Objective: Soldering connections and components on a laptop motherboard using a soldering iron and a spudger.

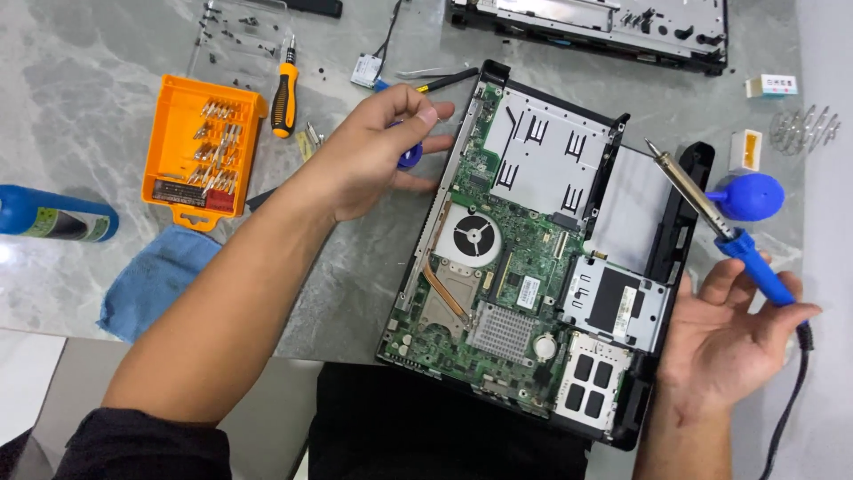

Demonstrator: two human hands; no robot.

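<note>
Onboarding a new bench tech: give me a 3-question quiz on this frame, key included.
1. True or false: the right hand holds a blue-handled soldering iron.
2. What is the left hand pinching? A) small blue tool B) orange-handled screwdriver C) blue cloth
3. What colour is the bit tray left of the opened laptop?

Key: 1 true; 2 A; 3 orange.
</note>
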